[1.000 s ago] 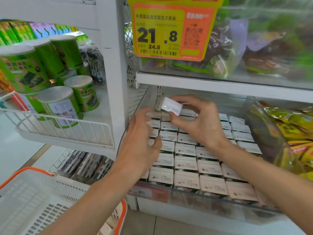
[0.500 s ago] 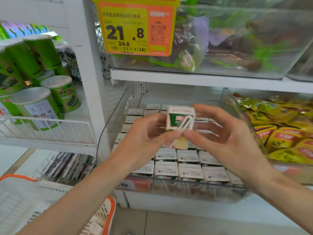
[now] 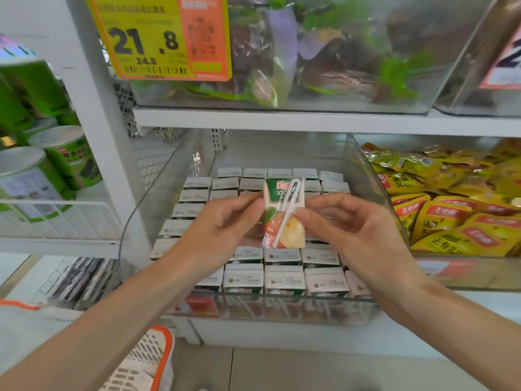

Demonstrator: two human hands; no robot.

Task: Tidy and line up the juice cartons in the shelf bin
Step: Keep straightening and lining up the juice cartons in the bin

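Note:
A small juice carton (image 3: 284, 213) with a green top, a fruit picture and a wrapped straw on its face is held upright above the clear shelf bin (image 3: 282, 309). My left hand (image 3: 222, 230) pinches its left edge and my right hand (image 3: 352, 232) pinches its right edge. Below it, several rows of the same juice cartons (image 3: 283, 279) stand upright in the bin, white tops showing. My hands hide the middle rows.
A clear bin of yellow snack packets (image 3: 456, 210) sits to the right. Green canisters (image 3: 64, 156) stand on a wire shelf at left. A yellow and orange price tag (image 3: 158, 38) hangs on the upper bin. A white basket with an orange rim (image 3: 146, 359) is below left.
The carton my right hand lifted from the back of the bin has come forward and turned upright, front facing me. My left hand has left the rows and taken its left edge.

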